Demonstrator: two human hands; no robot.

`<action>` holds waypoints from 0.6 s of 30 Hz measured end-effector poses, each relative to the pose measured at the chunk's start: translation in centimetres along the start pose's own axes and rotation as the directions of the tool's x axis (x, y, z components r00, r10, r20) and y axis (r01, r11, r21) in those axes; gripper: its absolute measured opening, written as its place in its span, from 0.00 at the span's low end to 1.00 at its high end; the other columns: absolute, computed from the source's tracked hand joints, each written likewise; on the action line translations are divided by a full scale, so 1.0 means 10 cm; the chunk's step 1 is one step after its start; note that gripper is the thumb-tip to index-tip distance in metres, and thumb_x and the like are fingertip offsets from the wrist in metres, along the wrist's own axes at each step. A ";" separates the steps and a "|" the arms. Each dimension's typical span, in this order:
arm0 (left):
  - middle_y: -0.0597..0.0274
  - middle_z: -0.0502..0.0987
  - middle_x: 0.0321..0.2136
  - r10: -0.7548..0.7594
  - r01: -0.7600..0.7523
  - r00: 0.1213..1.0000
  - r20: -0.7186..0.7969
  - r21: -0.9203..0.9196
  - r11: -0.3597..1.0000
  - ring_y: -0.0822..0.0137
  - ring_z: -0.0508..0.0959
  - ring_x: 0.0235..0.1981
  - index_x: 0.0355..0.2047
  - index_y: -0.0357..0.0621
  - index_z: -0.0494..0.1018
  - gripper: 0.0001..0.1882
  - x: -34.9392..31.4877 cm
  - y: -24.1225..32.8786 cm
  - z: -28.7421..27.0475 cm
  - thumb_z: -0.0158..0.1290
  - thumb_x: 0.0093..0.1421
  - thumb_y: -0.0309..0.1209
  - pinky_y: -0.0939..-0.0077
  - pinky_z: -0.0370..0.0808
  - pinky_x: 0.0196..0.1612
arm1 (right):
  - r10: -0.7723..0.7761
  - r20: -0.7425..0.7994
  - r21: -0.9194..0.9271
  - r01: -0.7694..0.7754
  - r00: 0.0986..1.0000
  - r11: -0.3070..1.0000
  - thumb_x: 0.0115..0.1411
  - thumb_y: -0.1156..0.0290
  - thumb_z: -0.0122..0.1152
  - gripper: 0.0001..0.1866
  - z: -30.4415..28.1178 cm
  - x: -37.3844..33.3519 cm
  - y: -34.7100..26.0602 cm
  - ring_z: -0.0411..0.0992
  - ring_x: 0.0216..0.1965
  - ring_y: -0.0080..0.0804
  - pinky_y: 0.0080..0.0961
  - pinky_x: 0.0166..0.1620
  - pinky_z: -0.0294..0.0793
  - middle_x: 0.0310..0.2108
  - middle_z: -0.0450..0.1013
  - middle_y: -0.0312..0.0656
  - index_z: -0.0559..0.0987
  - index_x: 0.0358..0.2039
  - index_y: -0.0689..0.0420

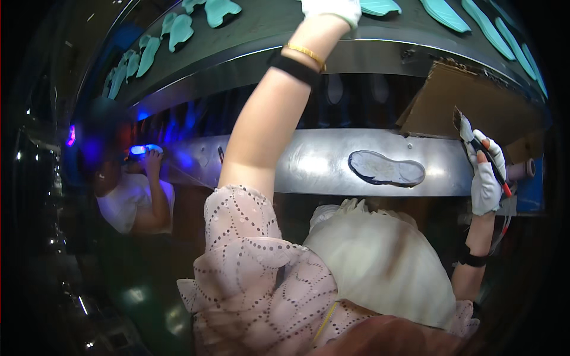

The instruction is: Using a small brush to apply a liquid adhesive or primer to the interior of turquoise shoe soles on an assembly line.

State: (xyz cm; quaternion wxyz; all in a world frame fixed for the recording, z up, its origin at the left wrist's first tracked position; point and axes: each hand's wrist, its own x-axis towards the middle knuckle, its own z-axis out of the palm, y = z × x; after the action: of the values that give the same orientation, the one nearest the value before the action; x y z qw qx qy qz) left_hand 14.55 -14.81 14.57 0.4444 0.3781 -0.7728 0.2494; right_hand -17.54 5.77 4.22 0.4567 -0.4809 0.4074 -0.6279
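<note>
My left hand [333, 8], in a white glove, reaches up over the far belt. Its fingers run out of the picture at the top edge, so their grip is hidden. Just right of it lies a teal shoe sole [380, 6]. At the right, my white-gloved right hand [488, 181] is closed around the dark, red-ended handle of a brush [469, 132], whose pale bristles point up. A grey shoe sole with a dark rim [387, 168] lies flat on the metal ledge [314, 160], between my two arms.
More teal soles [444, 14] line the curved belt [261, 25]. Behind the brush stands a brown cardboard sheet [451, 98]. A spool [521, 171] sits beside my right hand. To the left, another person [139, 193] holds a blue-lit object [145, 149].
</note>
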 end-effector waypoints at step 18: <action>0.61 0.73 0.31 -0.532 0.033 0.841 -0.096 -0.973 0.228 0.68 0.72 0.35 0.32 0.42 0.70 0.11 -0.57 0.07 -1.23 0.40 0.60 0.35 0.77 0.65 0.46 | 0.243 0.144 0.201 -0.269 0.959 0.942 0.59 0.73 0.50 0.15 0.53 0.12 0.08 0.67 0.47 0.24 0.12 0.42 0.69 0.48 0.66 0.41 0.66 0.48 0.55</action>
State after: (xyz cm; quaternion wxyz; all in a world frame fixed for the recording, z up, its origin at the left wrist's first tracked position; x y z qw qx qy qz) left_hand 21.92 -3.48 15.49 0.7688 0.1143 -0.5669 -0.2732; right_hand -12.35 3.97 4.80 0.6076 -0.4066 0.3677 -0.5747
